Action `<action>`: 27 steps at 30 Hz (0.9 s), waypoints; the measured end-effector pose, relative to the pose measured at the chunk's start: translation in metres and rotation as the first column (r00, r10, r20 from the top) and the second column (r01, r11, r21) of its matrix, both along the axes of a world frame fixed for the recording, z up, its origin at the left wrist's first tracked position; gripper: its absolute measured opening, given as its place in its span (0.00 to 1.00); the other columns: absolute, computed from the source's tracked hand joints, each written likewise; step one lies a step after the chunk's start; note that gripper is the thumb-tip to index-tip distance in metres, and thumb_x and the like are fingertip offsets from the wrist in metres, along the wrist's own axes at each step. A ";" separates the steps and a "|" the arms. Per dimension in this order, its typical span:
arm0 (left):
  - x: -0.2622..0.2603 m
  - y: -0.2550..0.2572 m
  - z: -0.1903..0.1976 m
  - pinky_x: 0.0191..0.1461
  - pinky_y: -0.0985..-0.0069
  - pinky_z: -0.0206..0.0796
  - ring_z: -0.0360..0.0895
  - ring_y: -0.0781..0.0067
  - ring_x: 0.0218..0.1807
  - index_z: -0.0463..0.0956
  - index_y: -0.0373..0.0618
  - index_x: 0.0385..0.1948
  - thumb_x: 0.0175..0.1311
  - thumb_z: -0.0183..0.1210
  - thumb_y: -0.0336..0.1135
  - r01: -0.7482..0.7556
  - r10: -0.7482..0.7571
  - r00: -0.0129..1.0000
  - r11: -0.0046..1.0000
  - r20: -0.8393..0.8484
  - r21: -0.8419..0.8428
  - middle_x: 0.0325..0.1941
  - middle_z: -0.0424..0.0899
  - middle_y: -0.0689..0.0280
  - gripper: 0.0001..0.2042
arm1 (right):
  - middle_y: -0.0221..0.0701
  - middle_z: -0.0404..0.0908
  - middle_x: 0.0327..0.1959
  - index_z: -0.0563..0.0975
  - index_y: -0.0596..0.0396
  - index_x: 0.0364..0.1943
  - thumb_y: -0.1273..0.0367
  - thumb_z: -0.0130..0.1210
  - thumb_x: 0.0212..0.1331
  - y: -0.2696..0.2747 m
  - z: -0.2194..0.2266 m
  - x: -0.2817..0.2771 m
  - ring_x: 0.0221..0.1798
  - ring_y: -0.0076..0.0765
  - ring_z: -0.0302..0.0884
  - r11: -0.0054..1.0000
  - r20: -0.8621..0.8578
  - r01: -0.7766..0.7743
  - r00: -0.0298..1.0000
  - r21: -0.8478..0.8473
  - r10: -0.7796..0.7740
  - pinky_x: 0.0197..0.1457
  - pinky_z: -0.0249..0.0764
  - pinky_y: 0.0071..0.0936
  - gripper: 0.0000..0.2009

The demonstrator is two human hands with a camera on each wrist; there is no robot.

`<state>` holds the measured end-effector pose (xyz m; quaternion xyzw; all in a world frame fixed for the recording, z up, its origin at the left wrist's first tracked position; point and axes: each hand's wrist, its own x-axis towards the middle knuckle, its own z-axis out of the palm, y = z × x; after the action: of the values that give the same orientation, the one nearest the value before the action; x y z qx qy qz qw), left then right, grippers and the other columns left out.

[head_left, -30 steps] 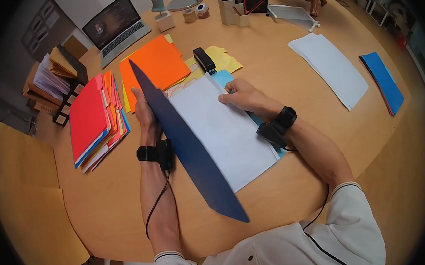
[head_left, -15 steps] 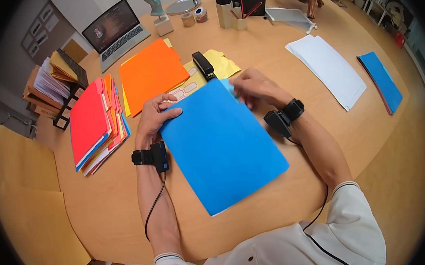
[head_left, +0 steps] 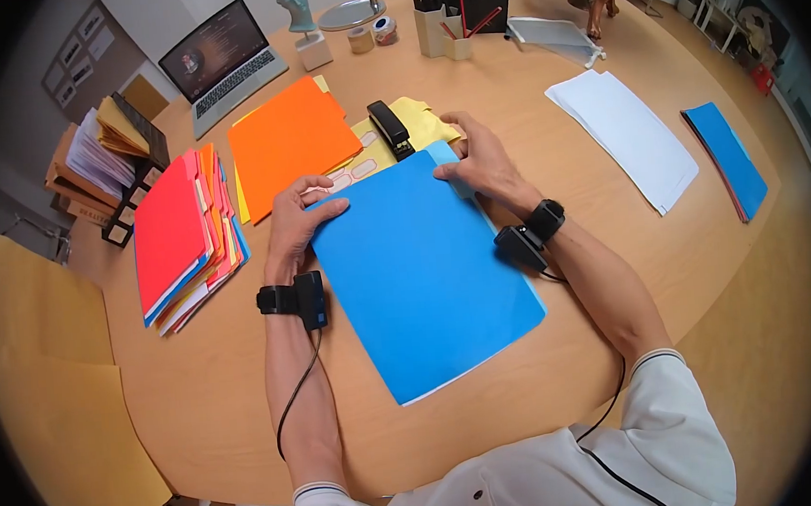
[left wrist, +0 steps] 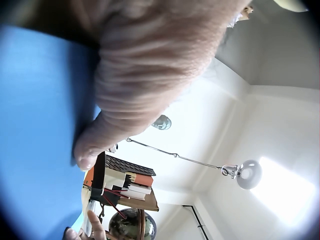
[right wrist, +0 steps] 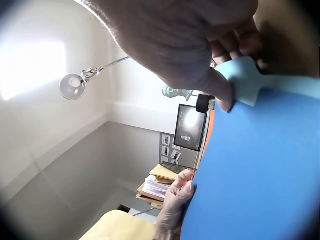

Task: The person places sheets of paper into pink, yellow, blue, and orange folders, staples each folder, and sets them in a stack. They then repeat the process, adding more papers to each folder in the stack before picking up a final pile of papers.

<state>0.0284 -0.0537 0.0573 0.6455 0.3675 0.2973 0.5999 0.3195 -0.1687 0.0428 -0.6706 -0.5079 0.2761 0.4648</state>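
Observation:
A blue file folder lies closed in front of me, a thin white paper edge showing along its bottom. Its lighter blue back cover carries a tab at the upper right corner. My left hand pinches the folder's upper left edge, thumb on the front cover and the other fingers at the edge. At the tab, my right hand grips the corner with its thumb on top and its fingers behind. Just beyond the folder's top edge is a black stapler on a yellow folder.
Orange folders lie beyond my left hand, and a stack of red and other coloured folders sits farther left. White papers and a narrow blue folder stack are on the right. A laptop stands at the back left.
The dark blue cover, standing raised over white sheets a second ago, has come down over them. My right hand moved off the corner and back onto the tab; my left thumb moved onto the cover.

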 end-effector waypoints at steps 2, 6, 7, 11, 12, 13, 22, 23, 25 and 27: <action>-0.001 0.001 -0.002 0.36 0.84 0.76 0.84 0.79 0.33 0.76 0.40 0.46 0.55 0.72 0.23 -0.028 0.027 0.999 1.000 0.028 0.011 0.34 0.88 0.61 0.18 | 0.39 0.82 0.31 0.71 0.57 0.65 0.70 0.74 0.43 0.002 -0.001 0.001 0.36 0.38 0.81 0.999 -0.033 0.021 0.999 0.048 -0.020 0.43 0.76 0.36 0.39; -0.003 0.005 -0.006 0.37 0.85 0.75 0.83 0.80 0.33 0.75 0.40 0.45 0.56 0.71 0.22 -0.065 0.070 0.988 0.997 0.141 -0.040 0.33 0.87 0.64 0.17 | 0.36 0.77 0.27 0.71 0.50 0.68 0.72 0.71 0.45 0.007 0.008 -0.002 0.33 0.38 0.77 0.997 0.069 0.057 0.996 0.059 -0.061 0.43 0.75 0.36 0.39; -0.004 0.006 -0.006 0.36 0.86 0.74 0.82 0.81 0.32 0.75 0.40 0.45 0.56 0.71 0.22 -0.084 0.087 0.987 0.996 0.138 -0.028 0.31 0.86 0.65 0.17 | 0.35 0.76 0.27 0.70 0.46 0.69 0.72 0.70 0.45 0.008 0.009 -0.003 0.33 0.38 0.76 0.996 0.104 0.056 0.993 0.063 -0.063 0.43 0.75 0.36 0.40; -0.005 0.009 -0.008 0.34 0.86 0.72 0.80 0.82 0.29 0.75 0.40 0.43 0.56 0.71 0.22 -0.121 0.120 0.984 0.993 0.133 -0.004 0.29 0.84 0.68 0.16 | 0.38 0.78 0.30 0.68 0.37 0.72 0.72 0.70 0.47 0.012 0.015 -0.009 0.35 0.43 0.79 0.998 0.188 0.056 0.980 0.026 -0.060 0.45 0.76 0.38 0.42; -0.005 0.010 -0.009 0.33 0.86 0.71 0.79 0.83 0.28 0.75 0.40 0.43 0.56 0.71 0.22 -0.139 0.136 0.983 0.990 0.125 0.016 0.28 0.83 0.69 0.15 | 0.39 0.80 0.32 0.68 0.33 0.73 0.72 0.69 0.49 0.014 0.015 -0.010 0.37 0.45 0.80 0.999 0.270 0.042 0.962 0.028 -0.047 0.45 0.77 0.40 0.41; -0.005 0.010 -0.010 0.32 0.86 0.70 0.77 0.84 0.27 0.75 0.40 0.42 0.56 0.71 0.22 -0.157 0.152 0.981 0.987 0.117 0.036 0.27 0.82 0.70 0.15 | 0.41 0.81 0.34 0.67 0.29 0.73 0.72 0.68 0.52 0.015 0.015 -0.010 0.39 0.47 0.82 0.999 0.349 0.027 0.936 0.029 -0.035 0.46 0.77 0.41 0.41; -0.006 0.012 -0.013 0.30 0.88 0.67 0.76 0.86 0.26 0.77 0.41 0.38 0.56 0.70 0.24 -0.143 0.143 0.990 0.982 0.007 0.123 0.26 0.81 0.72 0.12 | 0.42 0.80 0.42 0.69 0.16 0.71 0.69 0.62 0.61 0.015 0.016 -0.013 0.43 0.49 0.83 0.995 0.698 -0.049 0.710 -0.085 0.094 0.45 0.79 0.45 0.34; -0.006 0.012 -0.013 0.30 0.88 0.67 0.76 0.86 0.26 0.77 0.41 0.38 0.56 0.70 0.24 -0.145 0.145 0.989 0.982 0.007 0.121 0.26 0.81 0.72 0.12 | 0.42 0.80 0.42 0.69 0.16 0.71 0.69 0.62 0.61 0.014 0.016 -0.013 0.43 0.49 0.83 0.995 0.699 -0.050 0.709 -0.087 0.097 0.45 0.79 0.45 0.34; -0.006 0.012 -0.013 0.30 0.88 0.67 0.76 0.86 0.26 0.77 0.42 0.37 0.56 0.70 0.24 -0.142 0.143 0.990 0.981 -0.001 0.129 0.26 0.81 0.72 0.11 | 0.42 0.80 0.42 0.70 0.18 0.70 0.69 0.62 0.61 0.013 0.018 -0.015 0.43 0.50 0.83 0.994 0.686 -0.034 0.721 -0.106 0.098 0.44 0.79 0.44 0.33; -0.006 0.013 -0.015 0.30 0.88 0.67 0.76 0.86 0.26 0.77 0.42 0.37 0.56 0.70 0.24 -0.131 0.131 0.991 0.982 0.005 0.133 0.26 0.81 0.72 0.11 | 0.42 0.81 0.42 0.68 0.19 0.71 0.68 0.62 0.61 0.013 0.015 -0.014 0.44 0.50 0.83 0.994 0.688 -0.035 0.719 -0.105 0.098 0.45 0.79 0.45 0.34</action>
<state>0.0219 -0.0411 0.0427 0.6591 0.3896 0.3588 0.5339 0.3051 -0.1553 0.0582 -0.7255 -0.6562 0.0435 0.2029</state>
